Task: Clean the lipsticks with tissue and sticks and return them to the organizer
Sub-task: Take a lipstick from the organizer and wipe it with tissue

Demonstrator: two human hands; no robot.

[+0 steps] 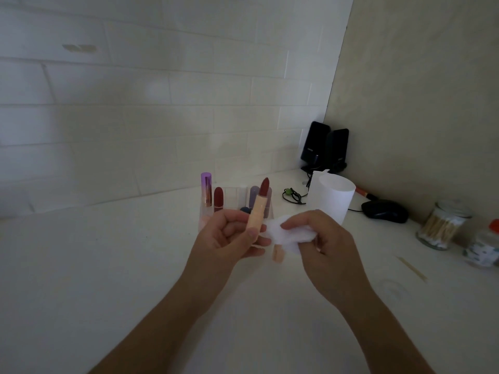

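While the clear organizer point(232, 197) stands toward the far side of the white table point(108, 265), with a purple tube point(206, 188) and a dark red lipstick point(218, 198) upright in its left slots, the left hand point(229, 238) curls fingers and thumb round the peach barrel of an open lipstick point(258, 211), held near upright in front of it. The right hand point(324, 247) pinches a white tissue point(286, 236) just beside the barrel — touching or not, unclear. Below lies a peach cap point(278, 253); farther right, a loose stick point(411, 268) and a jar of swabs point(438, 225).
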